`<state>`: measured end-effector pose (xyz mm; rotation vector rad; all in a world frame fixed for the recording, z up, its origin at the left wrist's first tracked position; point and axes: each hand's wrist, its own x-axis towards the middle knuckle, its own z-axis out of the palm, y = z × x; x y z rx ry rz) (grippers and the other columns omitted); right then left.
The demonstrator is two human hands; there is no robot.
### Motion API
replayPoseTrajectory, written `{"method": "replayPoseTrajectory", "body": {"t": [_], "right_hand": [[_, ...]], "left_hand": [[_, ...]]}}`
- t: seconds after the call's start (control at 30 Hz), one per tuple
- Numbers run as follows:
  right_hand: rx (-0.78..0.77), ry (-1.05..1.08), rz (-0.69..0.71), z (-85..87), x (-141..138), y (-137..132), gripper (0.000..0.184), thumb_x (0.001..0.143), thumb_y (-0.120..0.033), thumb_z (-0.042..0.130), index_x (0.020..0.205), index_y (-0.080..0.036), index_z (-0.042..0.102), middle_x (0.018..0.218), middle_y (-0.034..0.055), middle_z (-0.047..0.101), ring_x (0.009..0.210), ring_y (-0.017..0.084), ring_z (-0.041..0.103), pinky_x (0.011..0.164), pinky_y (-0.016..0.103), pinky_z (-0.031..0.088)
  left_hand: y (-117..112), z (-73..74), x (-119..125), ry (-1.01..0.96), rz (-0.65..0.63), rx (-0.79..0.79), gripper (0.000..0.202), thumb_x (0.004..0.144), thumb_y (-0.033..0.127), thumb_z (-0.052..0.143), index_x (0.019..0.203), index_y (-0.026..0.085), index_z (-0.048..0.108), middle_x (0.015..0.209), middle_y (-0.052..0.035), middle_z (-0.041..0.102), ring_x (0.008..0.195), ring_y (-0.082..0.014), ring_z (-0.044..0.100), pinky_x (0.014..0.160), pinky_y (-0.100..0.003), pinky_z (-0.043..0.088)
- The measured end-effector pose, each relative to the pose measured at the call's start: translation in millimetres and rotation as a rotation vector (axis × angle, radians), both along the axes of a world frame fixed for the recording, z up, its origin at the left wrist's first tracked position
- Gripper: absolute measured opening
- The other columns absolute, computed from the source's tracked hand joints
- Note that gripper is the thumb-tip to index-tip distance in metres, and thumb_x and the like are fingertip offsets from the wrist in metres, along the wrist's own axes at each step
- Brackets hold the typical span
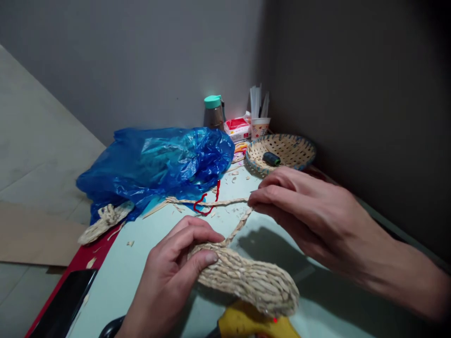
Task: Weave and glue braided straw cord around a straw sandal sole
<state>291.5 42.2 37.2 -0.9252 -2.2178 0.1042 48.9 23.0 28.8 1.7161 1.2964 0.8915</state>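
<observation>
L hand grips woven sole; R hand pinches braid.

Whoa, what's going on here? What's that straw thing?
A person holds a flat woven straw piece over a pale table. The left hand grips one end, and the right hand pinches a twisted straw cord running from that end. A blue plastic bag, some red thread and a round basket lie behind.
</observation>
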Motion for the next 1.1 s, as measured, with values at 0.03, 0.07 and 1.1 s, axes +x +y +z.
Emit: {"method": "replayPoseTrajectory", "body": {"t": [0.03, 0.07, 1.1], "right_hand": [[0.02, -0.008, -0.028, -0.8, -1, 1, 0.018, 0.096, -0.003, 0.051, 0.1, -0.01, 0.066, 0.088, 0.0049, 0.053, 0.077, 0.017, 0.047, 0.065, 0.031, 0.037], [0.042, -0.013, -0.048, -1.7, -2, 2, 0.017, 0.096, -0.004, 0.051, 0.099, -0.01, 0.067, 0.087, 0.0051, 0.053, 0.077, 0.018, 0.047, 0.065, 0.033, 0.036], [-0.322, -0.014, -0.116, 15.6, 1, -42, 0.02, 0.106, -0.027, 0.046, 0.092, -0.02, 0.059, 0.086, 0.0004, 0.06, 0.07, 0.015, 0.057, 0.064, 0.028, 0.043]], "left_hand": [[-1, -0.5, 1, -0.008, -0.001, -0.013, 0.016, 0.083, 0.018, 0.068, 0.082, 0.031, 0.076, 0.093, 0.0023, 0.066, 0.086, -0.0143, 0.063, 0.073, -0.021, 0.046], [-1, -0.8, 2, -0.013, 0.003, -0.024, 0.016, 0.081, 0.018, 0.069, 0.081, 0.031, 0.077, 0.092, 0.0021, 0.065, 0.086, -0.0141, 0.062, 0.072, -0.02, 0.046], [4, -3.2, -5, -0.005, 0.195, 0.209, 0.014, 0.091, 0.023, 0.063, 0.101, 0.029, 0.071, 0.104, 0.0011, 0.065, 0.097, -0.0167, 0.06, 0.084, -0.025, 0.045]]}}
